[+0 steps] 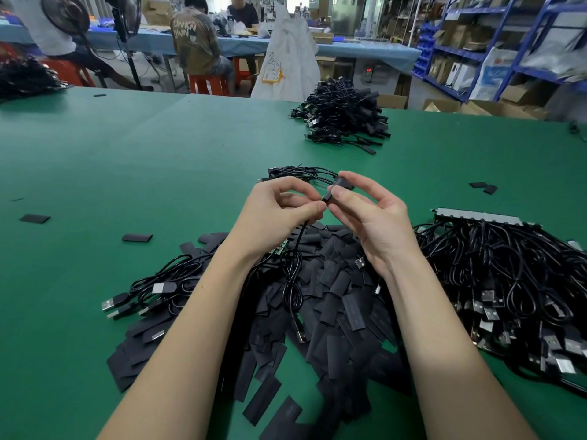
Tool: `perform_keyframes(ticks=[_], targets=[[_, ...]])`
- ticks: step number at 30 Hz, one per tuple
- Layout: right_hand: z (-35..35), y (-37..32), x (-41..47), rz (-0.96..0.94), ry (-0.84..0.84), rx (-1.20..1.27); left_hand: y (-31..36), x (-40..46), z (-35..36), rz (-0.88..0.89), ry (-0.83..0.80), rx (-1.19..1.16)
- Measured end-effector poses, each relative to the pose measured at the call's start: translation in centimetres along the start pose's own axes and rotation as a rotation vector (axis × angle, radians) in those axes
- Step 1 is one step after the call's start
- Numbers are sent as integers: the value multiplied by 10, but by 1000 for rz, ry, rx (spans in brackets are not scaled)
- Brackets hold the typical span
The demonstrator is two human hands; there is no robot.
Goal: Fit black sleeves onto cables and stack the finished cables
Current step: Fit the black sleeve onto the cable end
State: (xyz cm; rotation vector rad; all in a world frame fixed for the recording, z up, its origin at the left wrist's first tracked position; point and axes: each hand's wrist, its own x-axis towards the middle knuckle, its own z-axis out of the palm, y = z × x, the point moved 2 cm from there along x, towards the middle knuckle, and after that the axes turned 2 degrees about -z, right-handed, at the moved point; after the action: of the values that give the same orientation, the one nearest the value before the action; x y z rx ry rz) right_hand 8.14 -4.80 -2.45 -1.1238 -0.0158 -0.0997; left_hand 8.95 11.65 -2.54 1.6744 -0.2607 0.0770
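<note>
Black cable (293,274) hangs from the left hand (279,211) – pinched at its end. The right hand (365,214) pinches a black sleeve (337,185) above the worktop (158,160).

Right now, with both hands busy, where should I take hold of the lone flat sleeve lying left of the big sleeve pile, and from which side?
Take the lone sleeve across its short width, fingers on its two long edges, coming straight down from above. It lies flat on the green table, apart from the sleeve pile, with bare mat all round it. It looks thin, so probably lift one long edge first.
</note>
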Motion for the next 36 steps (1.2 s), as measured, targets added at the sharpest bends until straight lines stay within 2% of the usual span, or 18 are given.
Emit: perform_keyframes(ticks=[8,14,21,24,27,31,36], targets=[[2,5,1,0,-13,31,1,-1,-2,-7,13,15],[3,7,2,2,41,55,2,-1,-1,-24,32,4],[-4,0,4,4,160,104,0,-5,5,-191,-112,14],[-10,-5,4,27,132,95,6,-6,7,-168,-118,51],[-19,-12,6,48,140,93,17,-5,6,-116,-54,95],[-27,-15,8,70,205,64,40,14,0,-20,-14,295],[-30,-14,6,93,172,-19,66,72,-4,150,23,665]])
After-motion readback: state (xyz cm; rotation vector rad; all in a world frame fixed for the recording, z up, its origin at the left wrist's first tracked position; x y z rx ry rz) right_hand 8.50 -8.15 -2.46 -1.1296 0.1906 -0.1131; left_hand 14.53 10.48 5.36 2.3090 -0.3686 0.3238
